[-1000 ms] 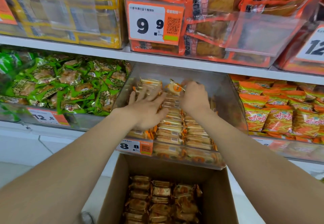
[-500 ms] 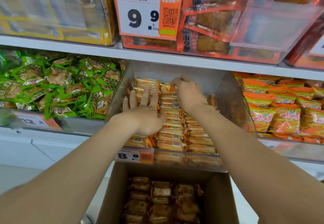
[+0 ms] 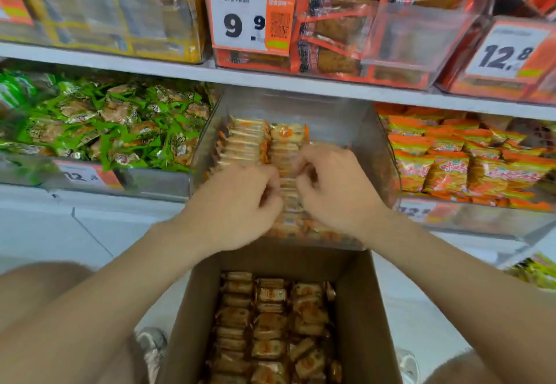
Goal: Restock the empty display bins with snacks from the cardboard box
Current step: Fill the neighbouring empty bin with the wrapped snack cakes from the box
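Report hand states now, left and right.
Left hand: curled, gripping snack packs in the clear bin.
Right hand: curled, gripping the same row.

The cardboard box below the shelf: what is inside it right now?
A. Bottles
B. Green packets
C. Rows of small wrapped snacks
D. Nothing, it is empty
C: the cardboard box stands open, and rows of small wrapped snacks in orange-brown wrappers lie inside it.
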`<state>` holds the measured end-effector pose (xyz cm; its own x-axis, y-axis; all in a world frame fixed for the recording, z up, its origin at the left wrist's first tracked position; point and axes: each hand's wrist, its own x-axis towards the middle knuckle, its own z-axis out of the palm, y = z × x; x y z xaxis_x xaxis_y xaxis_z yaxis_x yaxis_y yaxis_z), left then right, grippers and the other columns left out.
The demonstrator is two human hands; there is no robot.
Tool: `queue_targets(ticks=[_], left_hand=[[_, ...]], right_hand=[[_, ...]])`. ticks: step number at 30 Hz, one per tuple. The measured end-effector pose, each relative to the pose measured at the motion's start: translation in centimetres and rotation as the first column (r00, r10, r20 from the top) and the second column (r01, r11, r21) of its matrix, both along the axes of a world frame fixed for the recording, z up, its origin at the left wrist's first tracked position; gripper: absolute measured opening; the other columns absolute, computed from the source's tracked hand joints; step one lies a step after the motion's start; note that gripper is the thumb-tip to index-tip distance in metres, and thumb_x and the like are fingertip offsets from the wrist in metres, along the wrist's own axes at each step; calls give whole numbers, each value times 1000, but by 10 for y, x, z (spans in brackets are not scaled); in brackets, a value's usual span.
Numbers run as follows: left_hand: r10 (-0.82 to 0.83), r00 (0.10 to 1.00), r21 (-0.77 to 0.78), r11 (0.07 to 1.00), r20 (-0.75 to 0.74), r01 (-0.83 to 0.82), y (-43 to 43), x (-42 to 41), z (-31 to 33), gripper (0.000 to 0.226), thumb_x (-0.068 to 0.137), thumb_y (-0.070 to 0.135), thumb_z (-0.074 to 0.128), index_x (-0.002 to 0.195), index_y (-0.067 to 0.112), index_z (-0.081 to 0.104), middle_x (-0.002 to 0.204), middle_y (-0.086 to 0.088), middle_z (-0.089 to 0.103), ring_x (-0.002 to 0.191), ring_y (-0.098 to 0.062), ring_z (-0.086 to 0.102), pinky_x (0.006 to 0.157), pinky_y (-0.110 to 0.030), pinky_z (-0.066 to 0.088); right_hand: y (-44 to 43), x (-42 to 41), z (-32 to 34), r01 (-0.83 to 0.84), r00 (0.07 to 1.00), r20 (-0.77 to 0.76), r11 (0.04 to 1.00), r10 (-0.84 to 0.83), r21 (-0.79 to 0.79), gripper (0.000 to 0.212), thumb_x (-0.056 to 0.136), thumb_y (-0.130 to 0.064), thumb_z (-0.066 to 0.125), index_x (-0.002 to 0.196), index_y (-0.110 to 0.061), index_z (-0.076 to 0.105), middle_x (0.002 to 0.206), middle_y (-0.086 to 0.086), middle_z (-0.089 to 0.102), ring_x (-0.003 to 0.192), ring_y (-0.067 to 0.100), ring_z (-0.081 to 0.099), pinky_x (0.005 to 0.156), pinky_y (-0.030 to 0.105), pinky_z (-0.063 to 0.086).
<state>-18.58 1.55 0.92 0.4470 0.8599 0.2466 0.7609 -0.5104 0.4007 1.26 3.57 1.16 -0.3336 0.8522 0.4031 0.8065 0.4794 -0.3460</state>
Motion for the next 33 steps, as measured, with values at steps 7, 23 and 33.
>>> queue_targets(ticks=[7, 23, 33], left_hand=[[-352, 857, -548, 830, -375, 101, -75, 9, -96, 13, 98, 23, 56, 95, 20, 68, 91, 0, 71, 85, -23, 64, 72, -35, 50], [-141, 802, -780, 380, -580, -497, -114, 4, -348, 95, 98, 4, 62, 168, 20, -1, 173, -14, -11, 158, -48, 4, 126, -56, 26], [456, 832, -880, 188, -316, -437, -93, 5, -381, 141, 66, 29, 101, 167, 25, 3, 171, -9, -9, 158, -40, 14, 126, -47, 27]], right_hand=[[-122, 2, -83, -33, 899, 292, 717, 326, -696, 21, 91, -25, 55, 72, -22, 63, 72, -4, 66, 71, 15, 67, 69, 39, 61], [-150, 7, -316, 427, 802, 356, 44, -479, -903, 101, 95, -30, 75, 164, -20, 1, 167, 22, 6, 151, 42, 28, 118, 45, 35], [-126, -5, -380, 119, 779, 3, 143, -627, -983, 117, 81, -35, 82, 161, -51, -1, 159, 3, 43, 150, 31, 36, 123, 47, 35]])
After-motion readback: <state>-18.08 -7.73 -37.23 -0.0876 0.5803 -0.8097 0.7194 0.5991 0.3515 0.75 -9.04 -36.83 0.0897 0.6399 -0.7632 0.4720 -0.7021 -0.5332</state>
